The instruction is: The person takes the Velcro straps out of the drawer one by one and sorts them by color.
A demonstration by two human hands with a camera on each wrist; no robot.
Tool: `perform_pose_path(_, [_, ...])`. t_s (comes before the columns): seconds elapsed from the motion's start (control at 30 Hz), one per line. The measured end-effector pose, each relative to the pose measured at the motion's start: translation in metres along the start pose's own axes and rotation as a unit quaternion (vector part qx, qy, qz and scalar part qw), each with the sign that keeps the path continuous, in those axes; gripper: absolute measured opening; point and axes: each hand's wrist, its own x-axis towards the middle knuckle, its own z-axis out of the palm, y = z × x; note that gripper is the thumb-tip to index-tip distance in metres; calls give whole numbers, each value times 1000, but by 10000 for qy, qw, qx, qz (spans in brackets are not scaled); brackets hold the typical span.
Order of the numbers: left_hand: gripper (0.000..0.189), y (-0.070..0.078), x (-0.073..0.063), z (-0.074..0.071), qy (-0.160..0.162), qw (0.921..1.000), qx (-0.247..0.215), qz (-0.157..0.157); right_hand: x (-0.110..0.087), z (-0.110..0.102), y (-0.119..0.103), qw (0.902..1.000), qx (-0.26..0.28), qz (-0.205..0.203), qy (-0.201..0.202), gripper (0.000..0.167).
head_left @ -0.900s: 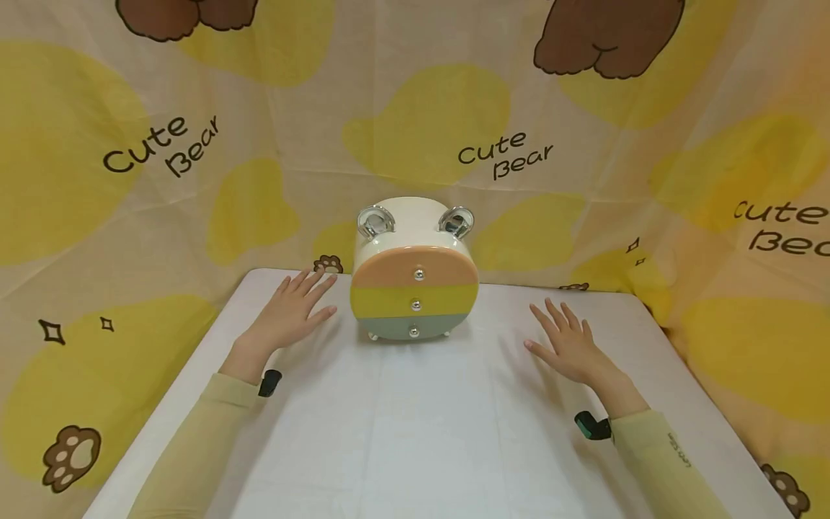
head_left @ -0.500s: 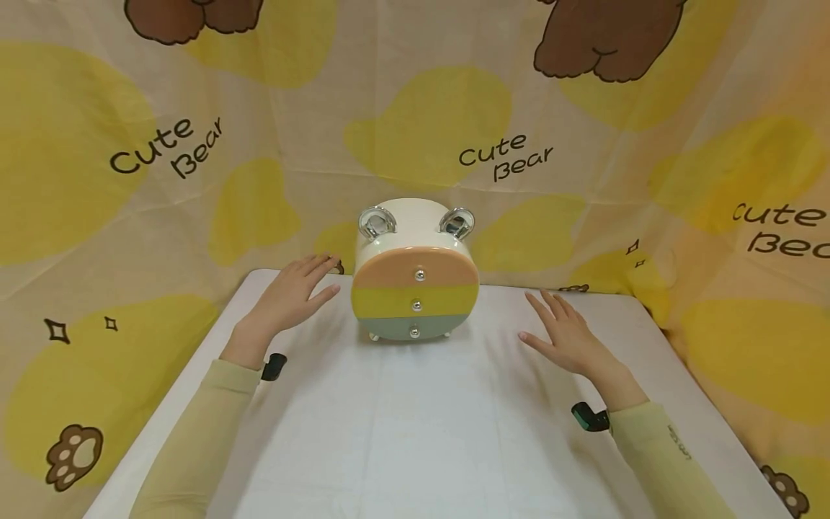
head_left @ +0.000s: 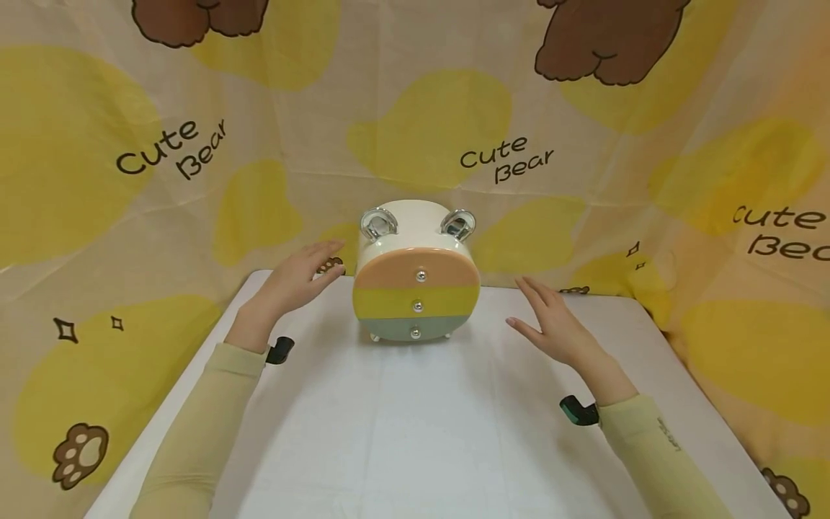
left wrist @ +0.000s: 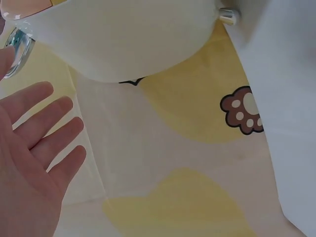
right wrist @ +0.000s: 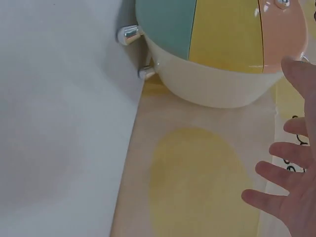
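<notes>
A small rounded drawer box [head_left: 416, 303] stands on short feet near the back of the table, in the head view. Its front has a peach, a yellow and a green drawer, each with a silver knob, and two silver ears [head_left: 458, 224] sit on its white top. My left hand [head_left: 300, 280] hovers just left of the box, fingers extended. To the right my right hand [head_left: 556, 328] is held in the air with straight fingers, farther from the box than the left. Both wrist views show spread fingers with nothing in them, the white box side [left wrist: 133, 39] beyond.
The box stands on a white table [head_left: 428, 432], whose back edge runs close behind it. A yellow and beige printed cloth [head_left: 415, 122] hangs behind the table and along both sides. Small black cameras [head_left: 579, 411] are strapped at the wrists.
Both hands have risen and moved inward toward the box, the left ending close to its side. The box has stayed in place, and the head view has shifted slightly.
</notes>
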Motion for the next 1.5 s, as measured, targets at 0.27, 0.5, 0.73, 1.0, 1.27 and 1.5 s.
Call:
perform_pose_path(0.27, [56,8,13,-10,-13,9997,-222,41,11,2,-19,9935,6,-613,961,72])
perform_pose_path(0.5, [58,11,22,-14,-50,9987,-516,28,23,7,-38,9745,144,-1168,1909,64])
perform_pose_path(0.73, [58,10,31,-14,-17,9961,-875,62,34,10,-59,9647,470,-1124,2334,54])
perform_pose_path(1.0, [61,11,39,-15,-123,9907,-1352,-127,48,22,-80,9504,789,-1220,2750,47])
perform_pose_path(1.27, [65,11,43,-15,-313,9805,-1913,-312,59,37,-97,9499,1222,-969,2709,47])
perform_pose_path(1.5, [67,10,47,-11,-382,9811,-1847,-436,65,50,-108,9461,1533,-952,2688,46])
